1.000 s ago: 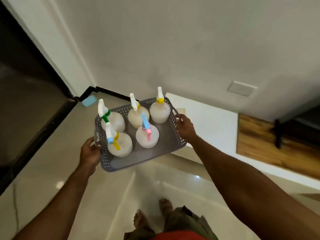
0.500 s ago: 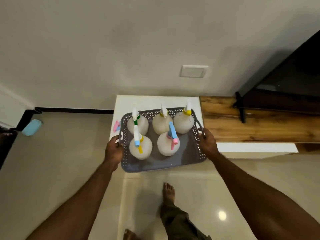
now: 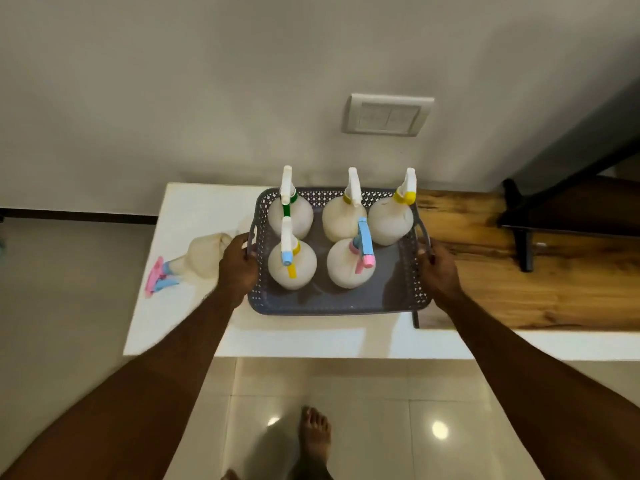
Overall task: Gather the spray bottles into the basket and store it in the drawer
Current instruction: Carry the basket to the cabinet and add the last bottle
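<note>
**Basket of spray bottles held over the white counter**

Basket (image 3: pixel 398 292), grey perforated plastic with rounded corners, held five round, milky spray bottles upright: three in the back row (image 3: pixel 348 220) and two in front (image 3: pixel 292 268), their triggers green, yellow, blue and pink. The left hand (image 3: pixel 239 268) curled its fingers round the left handle; the right hand (image 3: pixel 440 275) gripped the right handle. A sixth bottle (image 3: pixel 204 258) lay on its side on the glossy white counter (image 3: pixel 194 327), just left of the basket. A wooden top (image 3: pixel 519 289) adjoined on the right. Pale polished tiles (image 3: pixel 363 393) covered the floor, and a switch plate (image 3: pixel 388 114) sat on the grey wall.
</note>
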